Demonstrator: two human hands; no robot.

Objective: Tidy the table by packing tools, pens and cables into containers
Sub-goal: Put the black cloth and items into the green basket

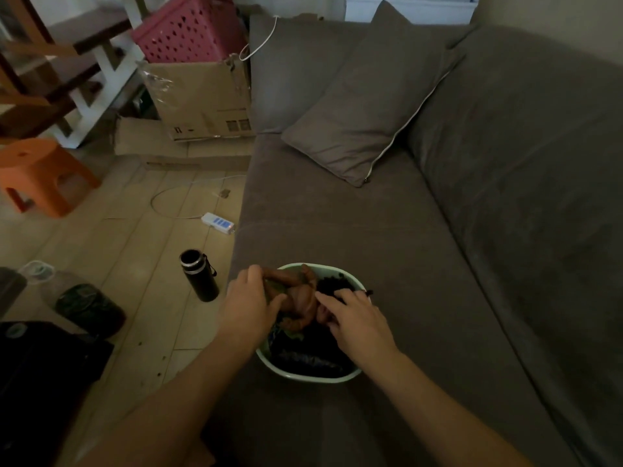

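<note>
A grey-brown fabric sofa seat (337,230) carries a pale green round plastic basin (290,374) directly under the left hand (247,308) and right hand (357,321). A matching square cushion (364,106) lies well beyond them.

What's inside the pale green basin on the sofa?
A brown bundle and dark items fill the basin. The left hand and right hand cover parts; what lies beneath is hidden.
</note>
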